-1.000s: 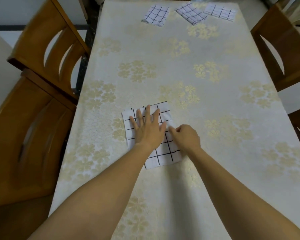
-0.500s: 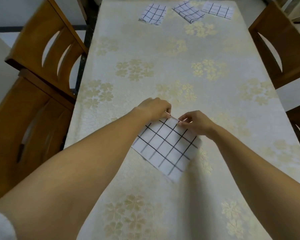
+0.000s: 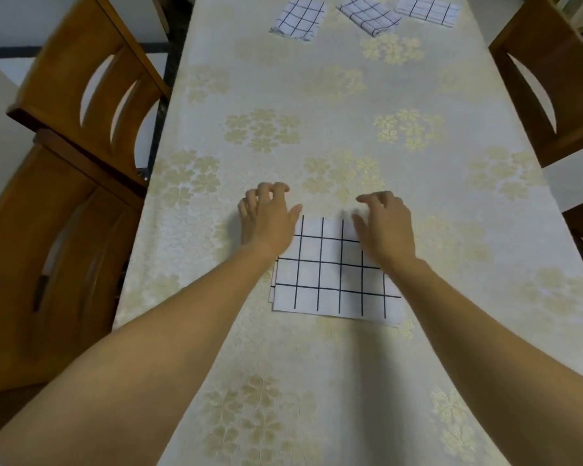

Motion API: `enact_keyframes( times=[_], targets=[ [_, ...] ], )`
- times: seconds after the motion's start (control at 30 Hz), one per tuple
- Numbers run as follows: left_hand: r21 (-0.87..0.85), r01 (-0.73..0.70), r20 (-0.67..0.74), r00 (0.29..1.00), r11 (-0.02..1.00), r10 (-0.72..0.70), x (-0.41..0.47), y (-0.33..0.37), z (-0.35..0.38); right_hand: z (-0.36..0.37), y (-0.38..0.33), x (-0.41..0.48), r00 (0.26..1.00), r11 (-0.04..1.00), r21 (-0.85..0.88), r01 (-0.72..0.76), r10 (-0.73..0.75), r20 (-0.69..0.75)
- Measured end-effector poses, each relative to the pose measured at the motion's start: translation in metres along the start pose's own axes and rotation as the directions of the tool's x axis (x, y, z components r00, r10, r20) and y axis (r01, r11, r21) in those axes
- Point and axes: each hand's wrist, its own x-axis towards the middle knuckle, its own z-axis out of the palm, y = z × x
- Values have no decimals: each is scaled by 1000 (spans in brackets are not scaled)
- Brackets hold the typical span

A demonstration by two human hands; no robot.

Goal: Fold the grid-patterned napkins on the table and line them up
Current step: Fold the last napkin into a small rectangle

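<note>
A white napkin with a black grid [image 3: 330, 274] lies flat and folded on the table in front of me. My left hand [image 3: 266, 216] hovers over its far left corner with loosely curled fingers that hold nothing. My right hand [image 3: 384, 223] hovers over its far right corner, fingers also loosely curled and empty. Three more grid napkins lie folded at the far end: one on the left [image 3: 298, 18], one in the middle [image 3: 369, 13], one on the right [image 3: 426, 10].
The table wears a cream cloth with pale gold flowers [image 3: 317, 112]. Two wooden chairs stand along the left side [image 3: 81, 95] [image 3: 48, 264]. Another wooden chair [image 3: 549, 79] stands on the right.
Both hands had pinched the napkin's far corners and held it slanted. The napkin now lies square on the table, and both hands have let go and lifted past its far edge.
</note>
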Motion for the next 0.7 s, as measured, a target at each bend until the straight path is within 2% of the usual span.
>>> enact_keyframes(
  times=[0.03,0.07,0.13,0.17,0.23,0.37,0.5,0.57,0.63,0.7],
  targets=[
    [-6,-46,-47,998,999,46,-7,10,4,6,-13,-8,999,998,58,22,-20,-36],
    [0,-119,-26,993,993,119,-15,20,11,15,-25,-18,998,994,95,58,-55,-37],
    [67,-234,122,967,970,225,-35,30,33,38,-40,-39,994,988,122,96,-101,41],
    [131,-251,184,957,959,225,-44,27,45,46,-42,-50,991,991,118,68,-81,110],
    [229,-218,188,966,949,177,-56,13,58,55,-33,-67,982,999,36,25,-32,184],
    [237,-206,182,969,949,165,-52,-1,53,39,2,-73,959,994,-111,17,15,282],
    [308,-108,182,982,945,52,-48,-25,41,16,38,-78,932,975,-180,-127,179,314],
    [323,-71,147,989,944,24,-48,-20,35,12,33,-75,926,965,-196,-174,228,299],
    [274,-148,73,988,950,133,-48,6,33,17,7,-67,960,980,-154,-129,162,228],
    [182,-307,121,950,934,289,-54,29,38,26,-24,-68,974,998,-47,-46,55,218]
  ],
)
